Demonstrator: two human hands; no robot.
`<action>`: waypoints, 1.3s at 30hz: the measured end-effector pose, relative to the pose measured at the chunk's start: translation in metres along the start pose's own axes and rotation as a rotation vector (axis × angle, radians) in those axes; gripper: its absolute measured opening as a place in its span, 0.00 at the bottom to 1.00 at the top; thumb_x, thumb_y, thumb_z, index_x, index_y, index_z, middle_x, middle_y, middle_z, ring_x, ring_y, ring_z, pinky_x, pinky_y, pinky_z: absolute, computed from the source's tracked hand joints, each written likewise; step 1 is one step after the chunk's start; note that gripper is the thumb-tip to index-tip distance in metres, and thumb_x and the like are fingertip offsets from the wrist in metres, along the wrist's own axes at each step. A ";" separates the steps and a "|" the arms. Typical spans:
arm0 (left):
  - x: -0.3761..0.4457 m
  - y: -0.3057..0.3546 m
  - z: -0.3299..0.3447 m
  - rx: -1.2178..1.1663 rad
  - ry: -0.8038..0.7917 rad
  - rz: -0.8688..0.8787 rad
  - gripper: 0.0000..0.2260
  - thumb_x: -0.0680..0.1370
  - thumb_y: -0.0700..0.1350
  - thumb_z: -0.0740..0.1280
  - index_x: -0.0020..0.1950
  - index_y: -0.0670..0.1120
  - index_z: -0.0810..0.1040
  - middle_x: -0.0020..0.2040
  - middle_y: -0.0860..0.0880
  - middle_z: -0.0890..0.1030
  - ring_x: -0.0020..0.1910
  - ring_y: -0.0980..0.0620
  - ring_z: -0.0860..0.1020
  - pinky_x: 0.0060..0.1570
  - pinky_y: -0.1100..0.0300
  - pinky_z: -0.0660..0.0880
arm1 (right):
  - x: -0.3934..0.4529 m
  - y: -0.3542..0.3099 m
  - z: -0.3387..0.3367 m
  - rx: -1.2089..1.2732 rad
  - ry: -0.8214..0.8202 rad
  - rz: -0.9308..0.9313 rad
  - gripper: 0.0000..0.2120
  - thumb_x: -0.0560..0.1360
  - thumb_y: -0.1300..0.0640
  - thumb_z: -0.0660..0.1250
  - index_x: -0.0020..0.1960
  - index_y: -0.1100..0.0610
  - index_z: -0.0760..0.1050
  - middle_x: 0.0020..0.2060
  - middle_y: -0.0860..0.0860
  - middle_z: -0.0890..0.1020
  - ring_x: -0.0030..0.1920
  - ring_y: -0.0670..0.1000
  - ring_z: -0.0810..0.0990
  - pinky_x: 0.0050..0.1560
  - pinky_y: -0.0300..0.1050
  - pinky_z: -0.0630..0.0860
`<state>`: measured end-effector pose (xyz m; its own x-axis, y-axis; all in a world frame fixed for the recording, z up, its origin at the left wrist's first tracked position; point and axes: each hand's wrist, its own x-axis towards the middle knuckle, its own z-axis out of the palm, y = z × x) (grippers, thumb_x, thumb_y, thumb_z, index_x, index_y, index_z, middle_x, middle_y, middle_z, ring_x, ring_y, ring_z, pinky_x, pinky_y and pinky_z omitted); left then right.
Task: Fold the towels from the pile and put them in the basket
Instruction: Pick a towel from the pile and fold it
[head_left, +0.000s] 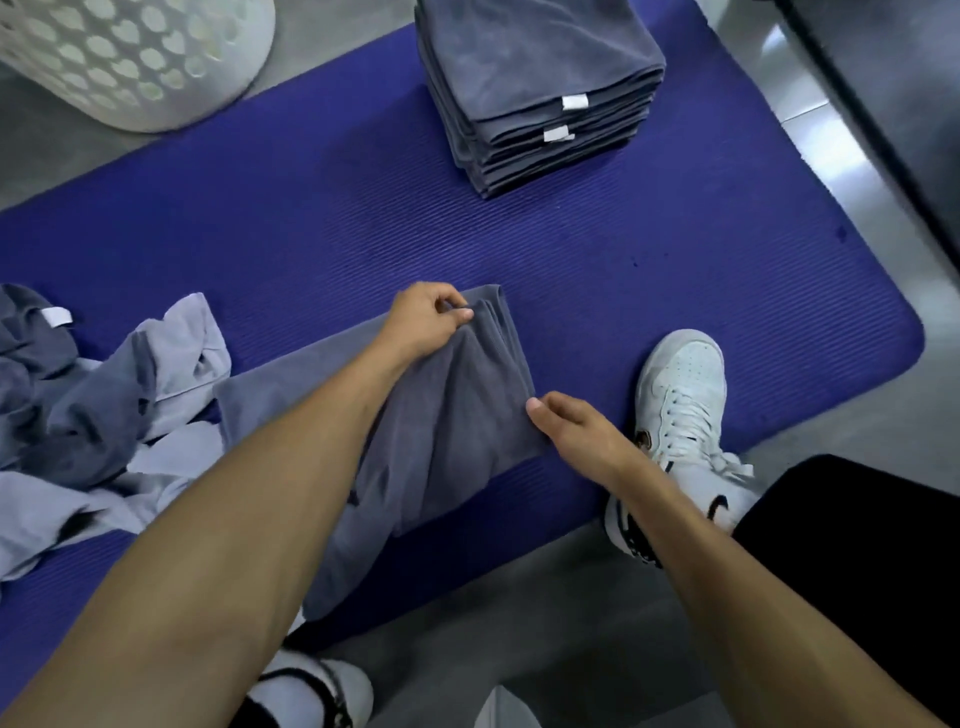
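1. Pinching the far corner of a grey towel (452, 415) with the left hand (423, 325), thumb and fingertips closed on the cloth's layered edge.
2. Gripping the towel's near right edge with the right hand (576, 431), thumb on top, the other fingers curled under the cloth.
3. Lying half-folded on the blue mat (311, 228), the towel stretching back toward the body between both forearms.
4. Sitting at the left edge of the mat, a loose pile of unfolded towels (78, 415) in dark and pale grey.
5. Standing at the mat's far side, a neat stack of folded towels (540, 88) with white tags showing.
6. Resting on the floor at the top left, a white perforated basket (130, 57); contents impossible to tell from here.
7. Planted on the mat's right edge, a white sneaker (680, 395).
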<state>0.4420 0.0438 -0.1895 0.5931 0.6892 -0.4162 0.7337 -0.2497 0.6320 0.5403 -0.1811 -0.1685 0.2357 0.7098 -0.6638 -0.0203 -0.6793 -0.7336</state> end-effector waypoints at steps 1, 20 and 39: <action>0.012 -0.003 0.006 0.015 0.014 -0.004 0.02 0.77 0.46 0.72 0.44 0.51 0.80 0.39 0.55 0.78 0.39 0.59 0.74 0.43 0.66 0.70 | 0.004 0.006 0.003 -0.011 0.006 0.006 0.19 0.82 0.47 0.60 0.45 0.63 0.71 0.37 0.50 0.73 0.38 0.46 0.72 0.44 0.43 0.71; 0.041 -0.010 0.026 0.156 0.143 0.122 0.08 0.77 0.51 0.69 0.53 0.52 0.84 0.47 0.55 0.82 0.50 0.54 0.79 0.54 0.52 0.76 | 0.018 0.063 0.027 -0.305 0.251 -0.115 0.18 0.78 0.55 0.57 0.30 0.44 0.62 0.27 0.43 0.69 0.37 0.54 0.69 0.56 0.60 0.71; -0.032 0.040 -0.052 0.176 0.150 0.014 0.02 0.80 0.46 0.63 0.47 0.50 0.71 0.45 0.47 0.80 0.46 0.44 0.78 0.49 0.48 0.76 | -0.024 0.003 -0.010 -0.479 0.131 -0.120 0.09 0.80 0.58 0.61 0.42 0.60 0.72 0.38 0.52 0.77 0.51 0.55 0.68 0.59 0.55 0.68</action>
<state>0.4355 0.0474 -0.1170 0.5573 0.7748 -0.2985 0.7801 -0.3656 0.5077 0.5445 -0.2016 -0.1530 0.3294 0.7794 -0.5329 0.4548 -0.6256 -0.6339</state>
